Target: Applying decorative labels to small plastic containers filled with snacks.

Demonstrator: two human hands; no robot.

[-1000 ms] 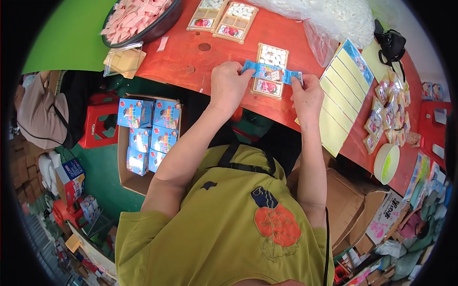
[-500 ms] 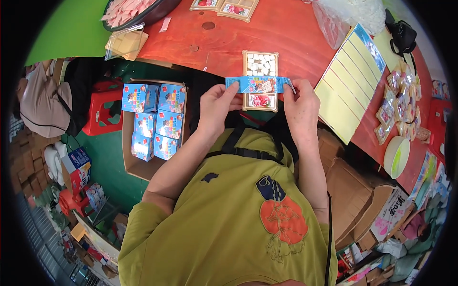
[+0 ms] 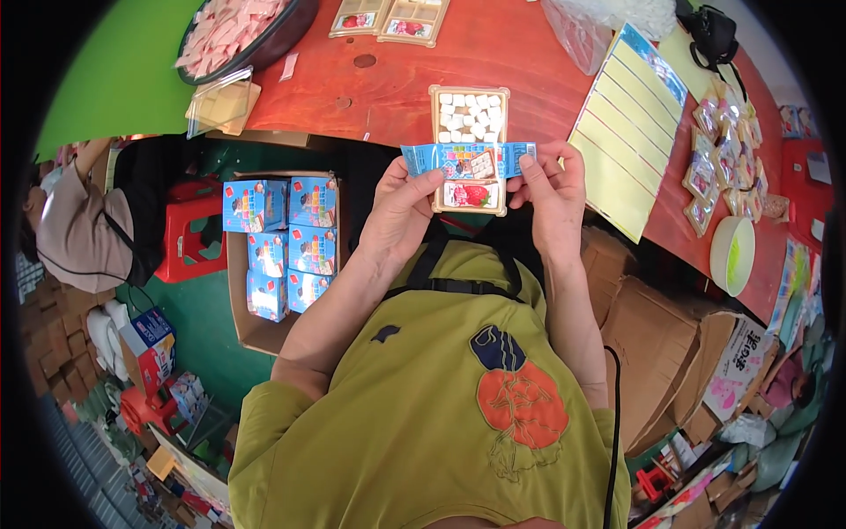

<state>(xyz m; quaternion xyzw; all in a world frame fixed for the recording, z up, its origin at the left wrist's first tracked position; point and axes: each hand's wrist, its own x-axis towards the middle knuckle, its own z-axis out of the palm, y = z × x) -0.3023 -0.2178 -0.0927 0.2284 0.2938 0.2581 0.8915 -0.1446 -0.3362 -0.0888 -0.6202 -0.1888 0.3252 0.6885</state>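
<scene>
A long blue printed paper strip [image 3: 465, 161] is stretched between my two hands above the near edge of the red table [image 3: 493, 62]. My left hand [image 3: 401, 212] pinches its left end and my right hand [image 3: 551, 196] pinches its right end. Right behind the strip lies a tan tray [image 3: 469, 110] of small white candy pieces with a strawberry picture at its near end; the strip covers the tray's middle.
A cardboard box [image 3: 242, 326] of blue cartons stands on the floor at my left, beside a red stool [image 3: 189, 238] and a seated person [image 3: 84, 225]. On the table: a dark bowl [image 3: 238, 35] of pink pieces, yellow sheets [image 3: 621, 141], two filled trays [image 3: 388, 16], small packets [image 3: 727, 150].
Both hands have drawn the blue strip nearer to my body and slightly right. The view has shifted, so the tray now sits at the table's near edge under the strip.
</scene>
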